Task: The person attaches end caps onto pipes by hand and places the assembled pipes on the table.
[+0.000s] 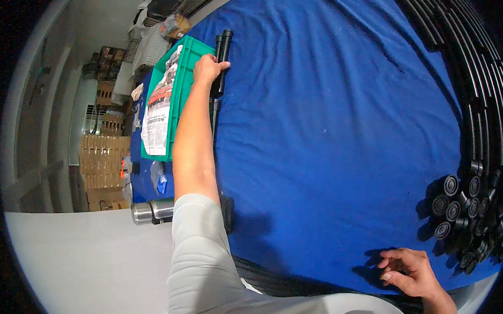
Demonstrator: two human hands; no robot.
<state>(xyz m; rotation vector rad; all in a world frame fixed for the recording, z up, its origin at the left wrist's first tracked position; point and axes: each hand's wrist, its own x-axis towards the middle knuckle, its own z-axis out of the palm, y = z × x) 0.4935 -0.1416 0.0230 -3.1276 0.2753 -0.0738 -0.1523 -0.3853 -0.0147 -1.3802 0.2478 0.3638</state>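
My left arm reaches out to the far left, where my left hand (207, 69) is closed on a black tube (223, 46), its thumb lying across it. A second slim black tube stands right alongside, so which of the pair is gripped, or both, is hard to tell. The fingers are partly hidden behind the hand. Beside them is a green plastic crate (188, 53) with newspaper (158, 113) laid in it. My right hand (409, 271) hovers low over the near right of the blue cloth (329, 125), fingers loosely bent, thumb apart, holding nothing.
Many long black rods (471, 46) lie side by side along the right edge. Below them is a pile of black round-ended parts (467, 209). A steel flask (144, 213) lies at the left, near a small blue packet (162, 184). Stacked cardboard (103, 169) stands beyond the table.
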